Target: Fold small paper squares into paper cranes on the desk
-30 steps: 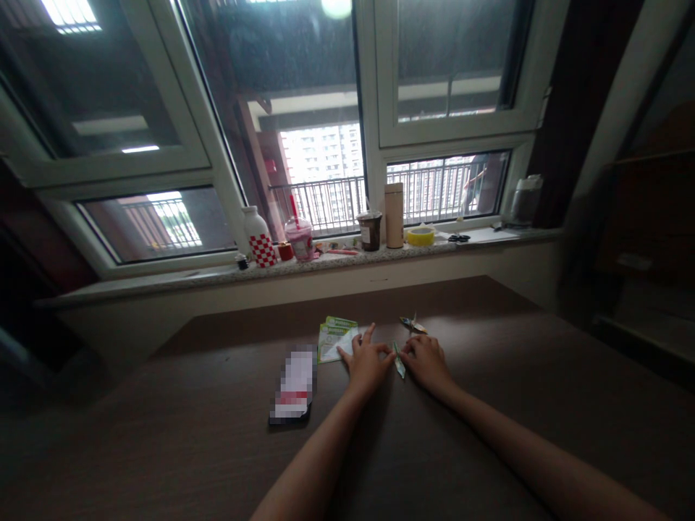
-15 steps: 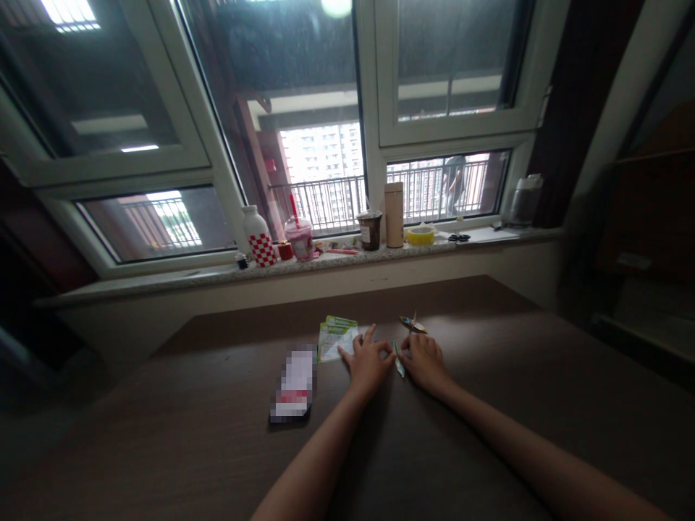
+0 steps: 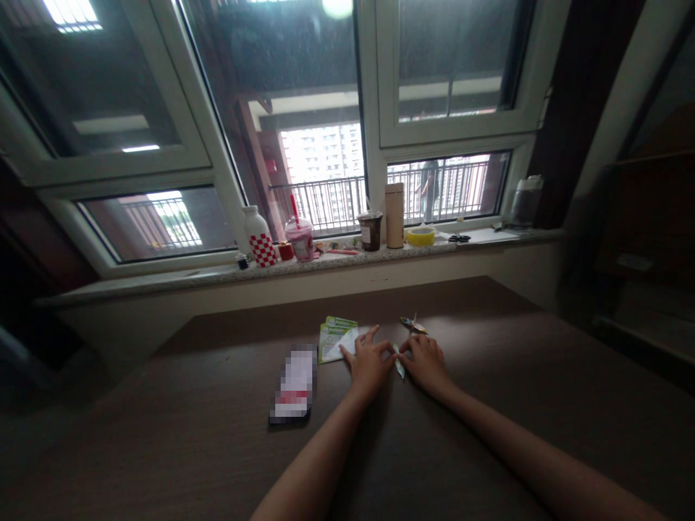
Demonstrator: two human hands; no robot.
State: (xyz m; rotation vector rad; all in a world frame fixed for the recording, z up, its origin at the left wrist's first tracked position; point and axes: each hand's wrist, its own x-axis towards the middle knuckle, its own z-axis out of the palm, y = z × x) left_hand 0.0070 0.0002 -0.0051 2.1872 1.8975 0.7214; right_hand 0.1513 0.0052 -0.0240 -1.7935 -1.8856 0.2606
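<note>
A small narrow piece of folded paper (image 3: 399, 368), pale green and white, lies between my hands on the brown table. My left hand (image 3: 371, 365) pinches its left side with thumb and forefinger, the other fingers spread. On its other side my right hand (image 3: 426, 362) is closed with the fingertips on the paper. Left of my left hand are green-and-white printed sheets (image 3: 330, 349), partly overlapping and partly covered by the fingers. A folded paper figure (image 3: 413, 325), dark and yellowish with a pointed tip, sits just beyond my right hand.
A phone (image 3: 295, 383) with a blurred screen lies left on the table (image 3: 190, 434). Along the windowsill stand a red-checked bottle (image 3: 261, 239), a pink drink cup (image 3: 300, 239), a brown cup (image 3: 371, 231), a tan flask (image 3: 394, 217) and yellow tape (image 3: 421, 236). A person (image 3: 429, 189) is outside the window.
My right hand's fingers have shifted slightly left, closer to the left fingertips over the folded paper. Outside the window, the person has moved left.
</note>
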